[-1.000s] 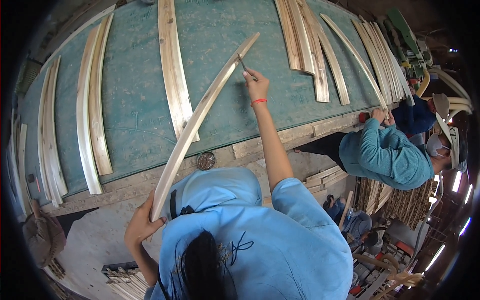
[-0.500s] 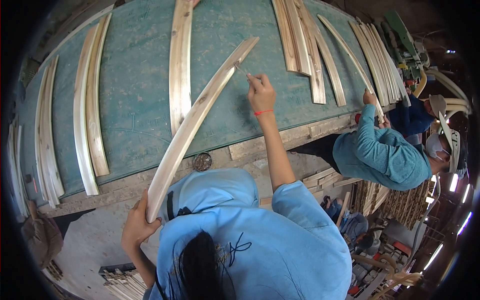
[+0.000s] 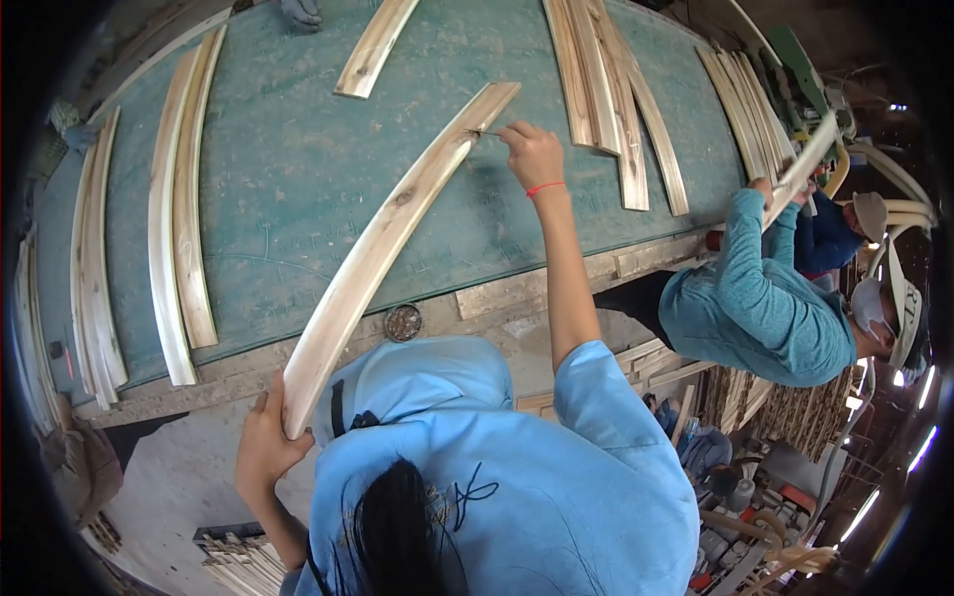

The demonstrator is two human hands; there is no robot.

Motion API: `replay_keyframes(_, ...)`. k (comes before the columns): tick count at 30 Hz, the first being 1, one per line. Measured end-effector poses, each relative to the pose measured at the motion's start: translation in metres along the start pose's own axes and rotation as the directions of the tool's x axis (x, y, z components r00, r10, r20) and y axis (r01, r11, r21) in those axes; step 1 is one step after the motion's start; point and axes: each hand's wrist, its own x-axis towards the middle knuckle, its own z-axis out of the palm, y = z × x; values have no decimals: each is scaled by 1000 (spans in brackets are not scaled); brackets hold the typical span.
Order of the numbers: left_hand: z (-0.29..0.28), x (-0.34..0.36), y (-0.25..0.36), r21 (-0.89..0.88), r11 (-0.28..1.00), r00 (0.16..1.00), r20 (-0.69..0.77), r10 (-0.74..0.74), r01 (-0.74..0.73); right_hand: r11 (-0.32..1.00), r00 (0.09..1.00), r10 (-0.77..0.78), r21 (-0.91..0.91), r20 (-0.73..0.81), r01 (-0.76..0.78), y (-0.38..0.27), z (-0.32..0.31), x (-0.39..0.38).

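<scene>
My left hand [image 3: 266,437] is closed round the near end of a long pale wooden slat [image 3: 383,238]. Its far end reaches over the green tabletop [image 3: 268,179], and a dark knot shows partway along its face. In my right hand [image 3: 535,157] a small thin tool [image 3: 484,132] is pinched, its tip at a dark spot on the slat's right edge near the far end. The tool's exact kind is too small to make out. On the table's near edge sits a small round tin [image 3: 402,322] with brownish contents.
Several slats lie left [image 3: 169,209] and right [image 3: 601,89]. Another slat [image 3: 378,48] is at the far side, near a gloved hand [image 3: 298,14]. A co-worker in a teal top [image 3: 750,308] holds a raised strip [image 3: 807,159] at the right. Stacked wood [image 3: 795,407] stands behind.
My right hand moved slightly right and away, its tool still at the slat's edge. The slat turned a little, showing more face. The far slat shifted away; the co-worker's strip rose.
</scene>
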Motion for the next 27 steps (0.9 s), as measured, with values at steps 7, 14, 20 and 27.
replay_keyframes(7, 3, -1, -3, -55, 998, 999, 50, -11, 14, 897, 970, 86, 406, 226, -174, 21, -4, 2)
replay_keyframes(14, 0, 5, -5, -290, 943, 929, 368, -47, 163, 370, 705, 568, 634, 425, -679, -1, 10, -1)
replay_keyframes(20, -8, 4, -1, -336, 926, 916, 400, -25, 172, 786, 879, 476, 445, 6, -429, -30, 22, -8)
replay_keyframes(27, 26, 6, -62, -669, 645, 851, 523, 53, 371, -417, 630, 418, 755, 654, -506, -47, -15, -11)
